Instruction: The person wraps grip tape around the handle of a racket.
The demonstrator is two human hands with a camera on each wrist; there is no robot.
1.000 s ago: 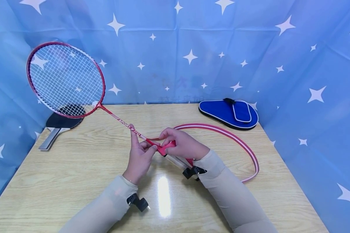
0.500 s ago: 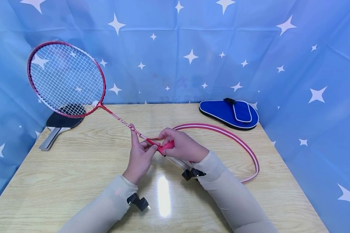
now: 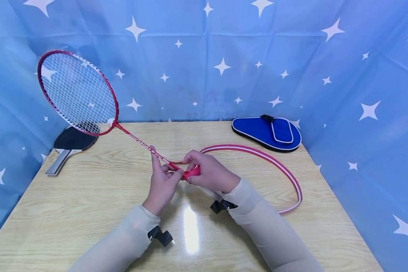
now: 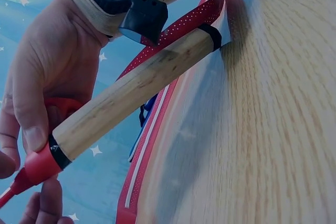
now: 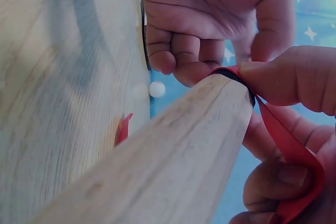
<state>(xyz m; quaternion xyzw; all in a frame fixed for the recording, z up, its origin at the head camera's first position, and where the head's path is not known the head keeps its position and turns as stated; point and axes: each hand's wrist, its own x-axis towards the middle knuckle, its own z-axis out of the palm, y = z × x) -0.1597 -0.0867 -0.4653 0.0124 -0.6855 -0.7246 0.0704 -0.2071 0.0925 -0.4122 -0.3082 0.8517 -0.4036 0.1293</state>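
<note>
A red and white badminton racket (image 3: 132, 136) is held up at a slant, its strung head toward the upper left in the head view. My left hand (image 3: 163, 189) grips it where the shaft meets the handle, thumb and fingers pinching there and the index finger along the shaft. The bare wooden handle (image 4: 131, 90) has black bands at both ends. My right hand (image 3: 217, 173) pinches a red grip tape (image 5: 286, 137) against the top of the handle, beside the left fingertips. The tape runs through the right fingers, and its long tail (image 3: 258, 153) curves over the table.
A black table tennis bat (image 3: 71, 139) with a grey handle lies at the table's back left, behind the racket head. At the back right is a blue bat case (image 3: 255, 130) with white piping. A small white ball (image 5: 157, 89) shows in the right wrist view.
The racket has rolled about its shaft, so its head looks narrower and sits slightly further right. My right hand has shifted a little left with the tape; the left hand stays in place.
</note>
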